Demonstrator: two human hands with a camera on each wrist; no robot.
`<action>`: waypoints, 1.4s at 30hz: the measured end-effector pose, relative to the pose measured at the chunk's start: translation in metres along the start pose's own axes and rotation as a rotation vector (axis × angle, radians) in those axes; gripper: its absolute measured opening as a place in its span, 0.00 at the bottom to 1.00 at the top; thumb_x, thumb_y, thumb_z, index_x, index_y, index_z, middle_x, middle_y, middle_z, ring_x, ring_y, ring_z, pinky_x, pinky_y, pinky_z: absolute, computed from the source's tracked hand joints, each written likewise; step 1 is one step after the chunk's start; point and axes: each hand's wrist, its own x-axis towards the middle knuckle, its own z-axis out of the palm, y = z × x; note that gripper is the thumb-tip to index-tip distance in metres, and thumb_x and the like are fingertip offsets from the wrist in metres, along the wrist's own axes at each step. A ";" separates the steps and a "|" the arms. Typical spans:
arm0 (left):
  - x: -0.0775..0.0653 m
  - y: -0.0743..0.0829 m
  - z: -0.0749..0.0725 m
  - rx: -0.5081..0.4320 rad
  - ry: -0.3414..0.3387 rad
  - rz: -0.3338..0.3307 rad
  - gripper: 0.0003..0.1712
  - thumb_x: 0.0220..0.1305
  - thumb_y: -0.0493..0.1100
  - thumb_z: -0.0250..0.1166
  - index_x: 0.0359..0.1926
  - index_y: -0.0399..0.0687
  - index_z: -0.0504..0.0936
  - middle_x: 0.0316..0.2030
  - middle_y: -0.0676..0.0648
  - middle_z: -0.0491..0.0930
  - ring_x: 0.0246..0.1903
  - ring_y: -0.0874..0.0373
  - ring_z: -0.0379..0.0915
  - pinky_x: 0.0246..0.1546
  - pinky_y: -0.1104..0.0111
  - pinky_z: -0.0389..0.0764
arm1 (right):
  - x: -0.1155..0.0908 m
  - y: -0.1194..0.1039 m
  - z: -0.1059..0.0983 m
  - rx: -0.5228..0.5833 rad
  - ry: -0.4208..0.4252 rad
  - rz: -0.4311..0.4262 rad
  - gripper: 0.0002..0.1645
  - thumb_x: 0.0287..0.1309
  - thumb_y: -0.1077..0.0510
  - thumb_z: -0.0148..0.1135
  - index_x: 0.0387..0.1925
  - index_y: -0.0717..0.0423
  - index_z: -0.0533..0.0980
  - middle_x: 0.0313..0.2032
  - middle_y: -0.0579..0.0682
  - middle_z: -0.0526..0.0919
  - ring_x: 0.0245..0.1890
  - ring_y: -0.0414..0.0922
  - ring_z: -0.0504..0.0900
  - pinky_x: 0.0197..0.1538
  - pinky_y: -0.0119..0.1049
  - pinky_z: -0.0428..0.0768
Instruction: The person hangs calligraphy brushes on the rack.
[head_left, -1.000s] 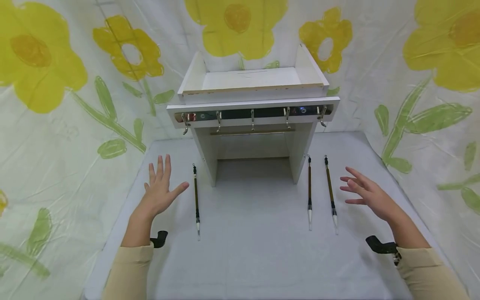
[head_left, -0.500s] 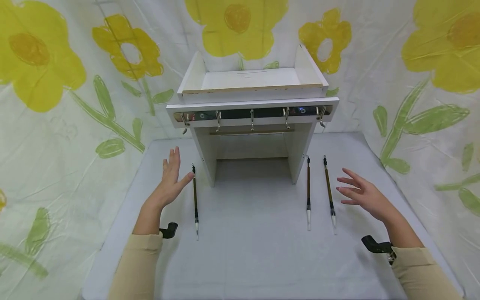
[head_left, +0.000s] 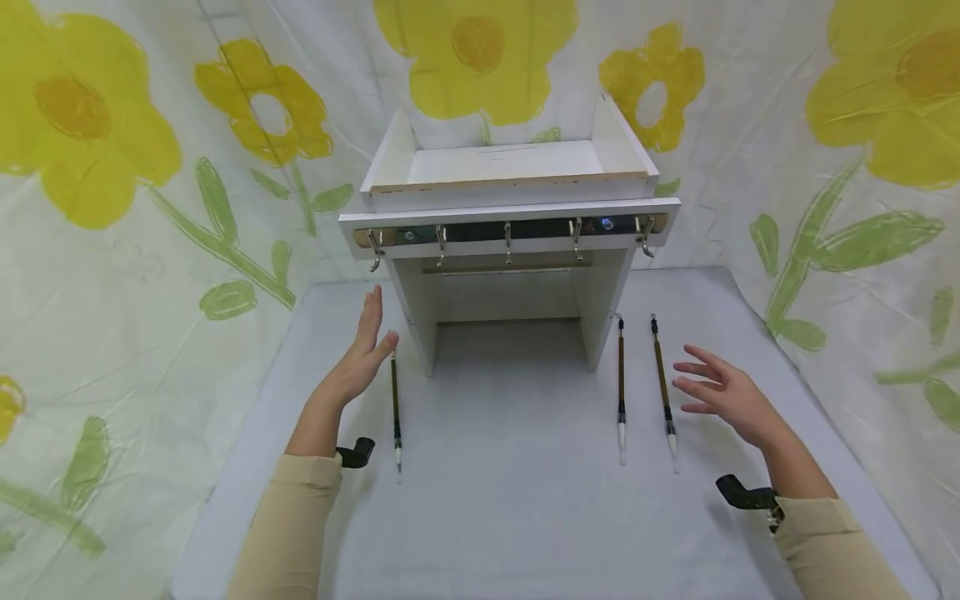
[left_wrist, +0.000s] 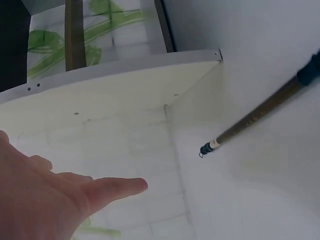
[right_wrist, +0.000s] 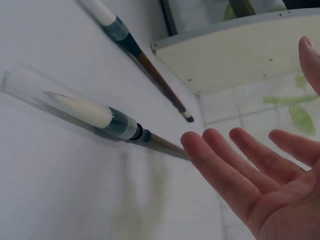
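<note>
No legible txt, nos. or logos are showing. Faint marks are running along the shaft of the brush (left_wrist: 262,110) lying nearest the bench's (head_left: 510,500) L edge, but they're coming out too blurry; can't tell if lettering. A few thin dark strokes are showing on the upper part of the white shelf unit (head_left: 510,192) standing by the far edge, also unreadable.

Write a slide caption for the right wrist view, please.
A right hand, fingers apart, holding nothing, near a clear-capped brush and a second brush on a pale surface.
</note>
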 end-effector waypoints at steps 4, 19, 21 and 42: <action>-0.002 0.017 -0.001 -0.074 -0.016 0.031 0.52 0.72 0.74 0.41 0.79 0.62 0.22 0.79 0.48 0.16 0.78 0.47 0.11 0.70 0.30 0.26 | 0.001 0.003 0.002 -0.009 0.003 0.018 0.50 0.69 0.46 0.63 0.80 0.56 0.48 0.71 0.71 0.65 0.49 0.28 0.82 0.48 0.44 0.87; 0.018 0.014 0.005 -0.304 -0.024 0.039 0.55 0.59 0.86 0.38 0.77 0.79 0.22 0.79 0.61 0.19 0.78 0.44 0.15 0.63 0.21 0.33 | 0.003 0.009 0.007 0.035 0.003 0.062 0.50 0.68 0.50 0.65 0.79 0.61 0.49 0.70 0.73 0.65 0.50 0.39 0.85 0.49 0.46 0.87; 0.020 0.014 0.006 -0.314 -0.017 0.041 0.50 0.62 0.84 0.36 0.76 0.83 0.23 0.79 0.64 0.20 0.79 0.45 0.16 0.63 0.21 0.34 | 0.004 0.009 0.008 0.044 0.002 0.069 0.50 0.68 0.50 0.65 0.79 0.61 0.49 0.70 0.73 0.65 0.51 0.43 0.86 0.49 0.47 0.87; 0.033 0.020 0.015 -0.529 0.094 -0.016 0.40 0.67 0.79 0.42 0.75 0.92 0.38 0.81 0.61 0.32 0.80 0.41 0.32 0.67 0.26 0.49 | 0.005 0.018 0.012 0.020 0.017 0.159 0.50 0.69 0.49 0.64 0.79 0.61 0.48 0.70 0.73 0.64 0.57 0.54 0.83 0.49 0.47 0.87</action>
